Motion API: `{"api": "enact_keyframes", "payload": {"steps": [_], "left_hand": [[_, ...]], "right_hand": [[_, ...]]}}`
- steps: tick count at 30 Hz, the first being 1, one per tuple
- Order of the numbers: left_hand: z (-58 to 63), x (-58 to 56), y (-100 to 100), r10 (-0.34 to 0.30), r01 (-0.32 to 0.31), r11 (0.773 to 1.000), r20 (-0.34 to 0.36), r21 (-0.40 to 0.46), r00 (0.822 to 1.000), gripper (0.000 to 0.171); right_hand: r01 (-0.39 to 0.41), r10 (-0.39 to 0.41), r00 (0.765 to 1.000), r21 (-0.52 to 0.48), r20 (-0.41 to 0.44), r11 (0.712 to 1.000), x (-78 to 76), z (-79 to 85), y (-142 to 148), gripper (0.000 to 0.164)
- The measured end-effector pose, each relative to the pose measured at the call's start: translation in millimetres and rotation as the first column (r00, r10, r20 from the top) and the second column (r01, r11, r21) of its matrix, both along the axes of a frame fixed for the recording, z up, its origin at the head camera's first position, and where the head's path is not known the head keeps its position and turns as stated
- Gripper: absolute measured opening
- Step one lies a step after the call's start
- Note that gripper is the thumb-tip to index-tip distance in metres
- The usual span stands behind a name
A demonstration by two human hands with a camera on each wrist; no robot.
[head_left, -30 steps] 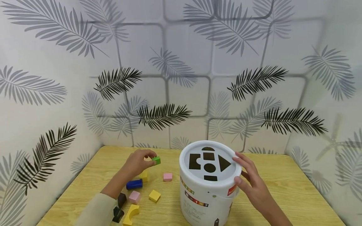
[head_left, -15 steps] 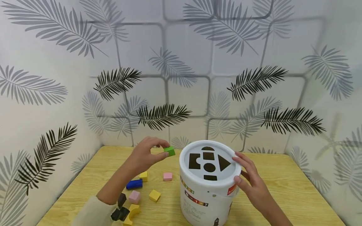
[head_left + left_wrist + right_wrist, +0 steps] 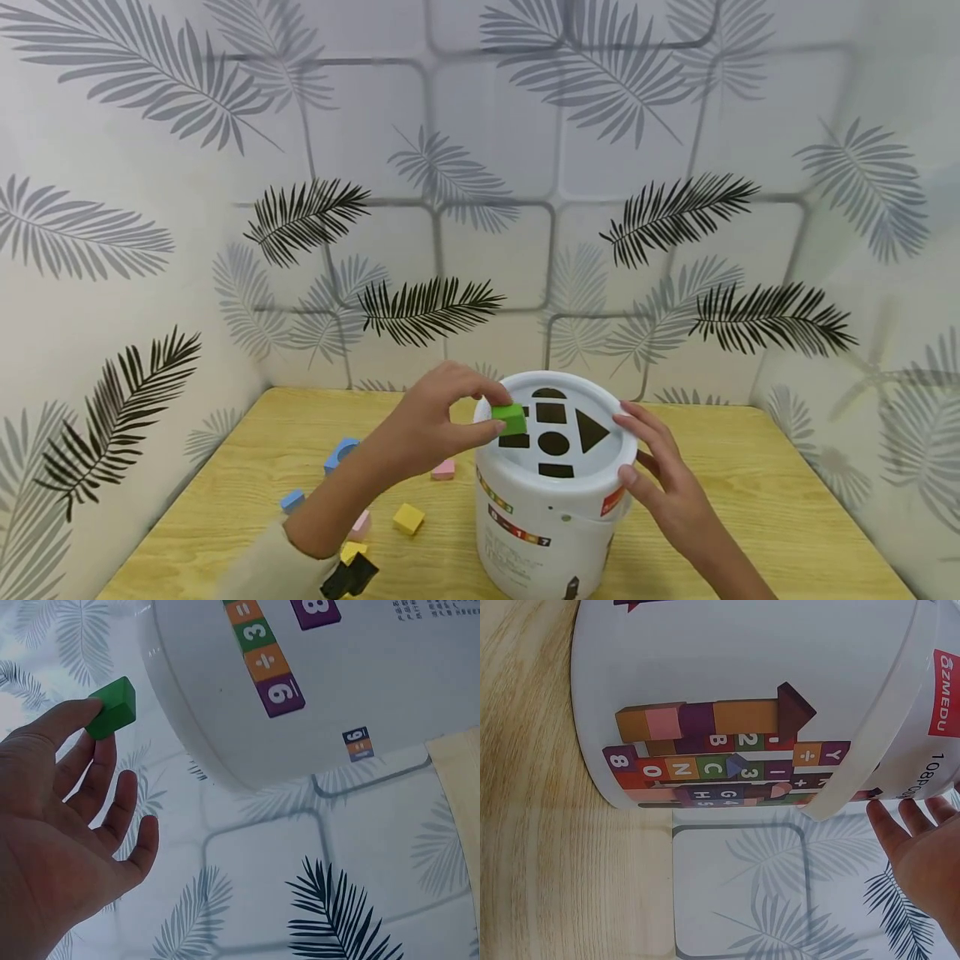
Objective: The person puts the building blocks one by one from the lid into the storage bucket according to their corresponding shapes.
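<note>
A small green block (image 3: 510, 419) is pinched between thumb and fingertips of my left hand (image 3: 442, 417), over the left part of the bucket's lid. In the left wrist view the green block (image 3: 114, 709) stands apart from the white wall, the other fingers loosely bent. The white bucket (image 3: 525, 525) stands upright; its lid (image 3: 603, 462) has cut-outs: a triangle, a circle, a half circle, rectangles and a notched one partly hidden by the block. My right hand (image 3: 667, 483) rests its fingertips and thumb on the lid's right rim. In the right wrist view its fingers (image 3: 889, 825) touch the bucket's upper side.
Left of the bucket, loose blocks lie on the wooden table (image 3: 442, 558): a yellow one (image 3: 408, 519), pink ones (image 3: 443, 470), blue ones (image 3: 292, 500) and black ones (image 3: 350, 577). My left forearm hides some of them. A leaf-patterned wall (image 3: 480, 250) surrounds the table's back and sides.
My left hand has carried the green block rightward from above the table to over the lid. Blue blocks have come into view behind the forearm. The right hand stays on the rim.
</note>
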State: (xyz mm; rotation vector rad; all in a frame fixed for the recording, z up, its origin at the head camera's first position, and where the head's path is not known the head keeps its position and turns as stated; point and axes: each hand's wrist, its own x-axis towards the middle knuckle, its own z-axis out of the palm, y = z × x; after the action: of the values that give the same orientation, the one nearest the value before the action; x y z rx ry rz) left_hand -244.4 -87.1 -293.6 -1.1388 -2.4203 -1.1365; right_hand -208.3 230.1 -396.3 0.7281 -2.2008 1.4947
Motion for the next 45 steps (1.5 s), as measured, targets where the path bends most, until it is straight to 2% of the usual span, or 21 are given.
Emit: {"api": "enact_keyframes", "payload": {"steps": [4,9,16,31,41,45], "left_hand": [[-0.2,5.0,13,-0.033,0.033,0.999,-0.001,-0.037,0.999,0.02],[-6.0,5.6,28,-0.076,0.075,0.994,-0.006,-0.08,0.997,0.02],[-13.6,6.7,43,-0.065,0.068,0.986,0.027,-0.153,0.998,0.018],[-18.9,10.4,50,-0.076,0.101,0.985,0.174,-0.139,0.982,0.016],[-23.1,9.7,48,-0.086,0.11,0.986,0.179,-0.128,0.98,0.015],[-24.3,10.2,44,-0.082,0.101,0.991,0.193,-0.087,0.978,0.015]], "right_hand": [[0.008,-0.008,1.0,0.006,0.012,1.0,1.1,-0.1,1,0.055],[0.012,-0.012,1.0,0.013,0.014,1.0,2.8,-0.5,2,0.054],[0.02,-0.021,1.0,0.024,0.019,1.0,4.2,-0.8,2,0.054],[0.024,-0.025,0.999,0.035,0.032,0.999,7.3,0.9,3,0.053],[0.02,-0.021,0.999,0.034,0.036,0.999,8.5,2.0,3,0.053],[0.017,-0.019,0.999,0.033,0.037,0.999,8.5,2.3,3,0.053]]}}
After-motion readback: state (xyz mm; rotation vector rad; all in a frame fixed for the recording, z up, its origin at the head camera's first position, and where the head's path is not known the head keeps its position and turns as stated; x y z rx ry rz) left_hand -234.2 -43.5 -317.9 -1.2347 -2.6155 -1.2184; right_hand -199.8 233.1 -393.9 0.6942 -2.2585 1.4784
